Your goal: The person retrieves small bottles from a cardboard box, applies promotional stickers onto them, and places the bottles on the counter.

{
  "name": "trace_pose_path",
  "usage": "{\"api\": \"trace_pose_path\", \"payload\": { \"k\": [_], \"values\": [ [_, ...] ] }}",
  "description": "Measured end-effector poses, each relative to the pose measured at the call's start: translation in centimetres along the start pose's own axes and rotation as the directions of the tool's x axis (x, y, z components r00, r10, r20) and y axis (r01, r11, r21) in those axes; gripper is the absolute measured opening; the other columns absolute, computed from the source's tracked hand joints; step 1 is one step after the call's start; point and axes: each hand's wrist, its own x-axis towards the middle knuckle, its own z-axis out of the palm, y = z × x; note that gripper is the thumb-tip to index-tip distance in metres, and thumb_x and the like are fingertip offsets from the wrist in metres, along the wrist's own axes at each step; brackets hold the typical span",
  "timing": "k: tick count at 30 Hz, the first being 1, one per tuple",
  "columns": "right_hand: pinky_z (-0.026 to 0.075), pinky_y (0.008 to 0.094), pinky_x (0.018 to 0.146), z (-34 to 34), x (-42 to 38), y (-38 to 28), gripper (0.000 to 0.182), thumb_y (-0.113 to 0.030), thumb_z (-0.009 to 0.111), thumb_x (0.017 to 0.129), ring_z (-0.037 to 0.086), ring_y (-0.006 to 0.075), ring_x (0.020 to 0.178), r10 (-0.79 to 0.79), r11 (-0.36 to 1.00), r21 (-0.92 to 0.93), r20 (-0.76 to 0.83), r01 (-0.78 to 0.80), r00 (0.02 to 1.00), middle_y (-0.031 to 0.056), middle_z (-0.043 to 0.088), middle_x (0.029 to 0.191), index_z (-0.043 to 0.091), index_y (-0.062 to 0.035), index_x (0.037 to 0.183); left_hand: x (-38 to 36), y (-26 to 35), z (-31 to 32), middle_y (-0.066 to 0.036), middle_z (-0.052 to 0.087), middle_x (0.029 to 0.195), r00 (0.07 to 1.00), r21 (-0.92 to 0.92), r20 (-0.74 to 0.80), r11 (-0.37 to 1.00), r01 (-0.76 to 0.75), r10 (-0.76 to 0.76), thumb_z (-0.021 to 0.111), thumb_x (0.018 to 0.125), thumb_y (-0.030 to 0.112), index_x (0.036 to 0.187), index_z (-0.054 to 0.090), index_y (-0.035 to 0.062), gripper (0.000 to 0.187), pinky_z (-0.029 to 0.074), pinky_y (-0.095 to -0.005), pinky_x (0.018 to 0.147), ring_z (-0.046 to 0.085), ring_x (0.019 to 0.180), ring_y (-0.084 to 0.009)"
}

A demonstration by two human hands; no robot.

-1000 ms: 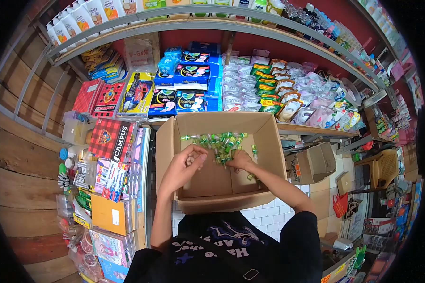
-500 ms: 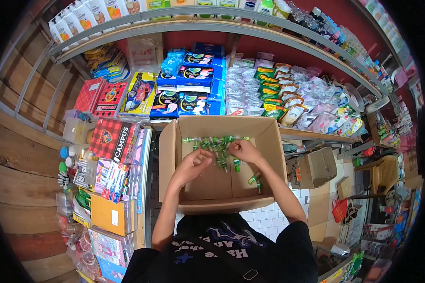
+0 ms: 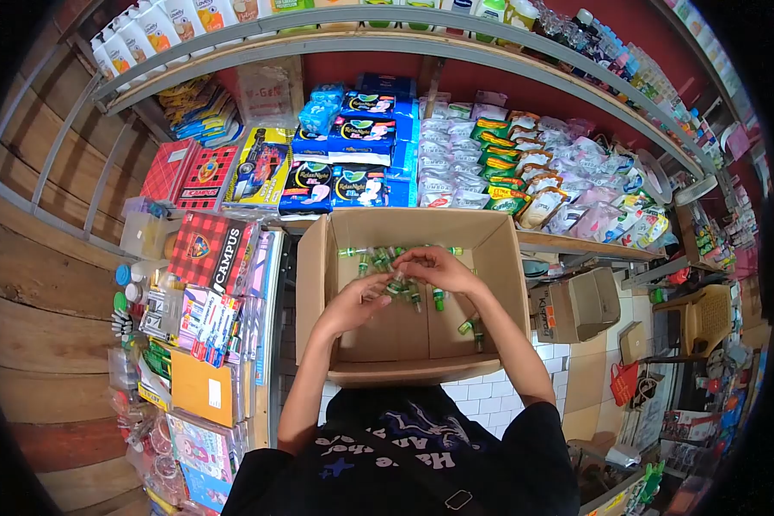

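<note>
An open cardboard box (image 3: 378, 344) stands in front of me, with several small green-capped bottles (image 3: 439, 298) lying loose on its bottom, mostly toward the far side. My left hand (image 3: 357, 303) is inside the box at the left, palm inward, its fingers apart and curved beside the bottles. My right hand (image 3: 434, 268) is over the pile, thumb and fingers pinched together close to the left fingertips. What the right fingers hold, if anything, is too small to make out. Both hands partly hide the bottles beneath them.
Behind the box a shelf holds blue pad packs (image 3: 361, 138) and pouches (image 3: 494, 163). Notebooks (image 3: 211, 254) and stationery are stacked at the left. A smaller open box (image 3: 589, 305) and a chair (image 3: 705, 318) stand at the right. Bottles line the upper shelf (image 3: 404, 17).
My right hand has moved left over the pile, closer to my left hand. The view has shifted slightly, moving the box a little to the right in the picture.
</note>
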Motion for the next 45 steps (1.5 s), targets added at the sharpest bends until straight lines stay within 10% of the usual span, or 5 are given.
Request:
{"api": "trace_pose_path", "payload": {
  "k": [4, 13, 25, 40, 45],
  "values": [
    [0.045, 0.0223, 0.058, -0.8, 1.2, 4.5, 0.019, -0.019, 0.058, 0.096, 0.057, 0.0055, 0.067, 0.161, 0.963, 0.234, -0.088, -0.136, 0.983, 0.0011, 0.065, 0.077, 0.070, -0.0046, 0.101, -0.1, -0.9, -0.1, -0.006, 0.062, 0.104, 0.996, 0.022, -0.067, 0.998, 0.058, -0.056, 0.066, 0.092, 0.006, 0.135, 0.050, -0.0007, 0.047, 0.048, -0.0256, 0.076, 0.057, 0.086, -0.0112],
    [0.055, 0.0435, 0.075, 1.7, 1.0, 11.1, 0.044, -0.039, 0.072, 0.081, 0.070, 0.0350, 0.083, 0.573, 0.449, -0.790, -0.104, -0.417, 0.813, 0.0211, 0.070, 0.081, 0.066, 0.0030, 0.095, -0.2, -0.9, -0.3, -0.003, 0.059, 0.099, 0.994, -0.060, -0.102, 0.997, 0.040, -0.046, 0.068, 0.089, 0.002, 0.134, 0.051, 0.0000, 0.048, 0.047, -0.0240, 0.075, 0.056, 0.085, -0.0096],
    [0.057, 0.0425, 0.078, 2.7, 0.3, 17.1, 0.062, -0.039, 0.075, 0.076, 0.069, 0.0335, 0.086, 0.228, 0.415, -0.881, -0.143, -0.228, 0.963, 0.0194, 0.069, 0.079, 0.056, 0.0053, 0.115, -0.1, -0.3, -0.5, -0.003, 0.059, 0.102, 0.992, -0.111, -0.099, 0.992, 0.061, -0.072, 0.069, 0.088, 0.003, 0.132, 0.053, 0.0017, 0.047, 0.047, -0.0252, 0.081, 0.056, 0.090, -0.0098],
    [0.056, 0.0365, 0.068, -1.5, 0.9, 5.3, 0.032, -0.026, 0.081, 0.070, 0.069, 0.0224, 0.071, 0.517, 0.618, -0.521, -0.294, -0.589, 0.804, 0.0135, 0.069, 0.073, 0.068, 0.0013, 0.081, -0.3, -0.3, -0.6, -0.003, 0.059, 0.100, 0.991, -0.104, -0.113, 0.993, 0.055, -0.067, 0.069, 0.088, 0.003, 0.132, 0.052, 0.0006, 0.047, 0.047, -0.0233, 0.076, 0.056, 0.086, -0.0084],
    [0.053, 0.0288, 0.067, -2.7, 1.6, 8.6, 0.019, -0.016, 0.079, 0.076, 0.066, 0.0135, 0.071, 0.244, 0.893, -0.321, -0.240, -0.314, 0.940, 0.0075, 0.069, 0.075, 0.069, -0.0012, 0.084, -0.4, -0.4, -0.6, -0.003, 0.059, 0.100, 0.990, -0.138, -0.125, 0.989, 0.055, -0.073, 0.068, 0.088, 0.003, 0.132, 0.052, -0.0004, 0.047, 0.048, -0.0233, 0.077, 0.056, 0.086, -0.0083]
  ]
}}
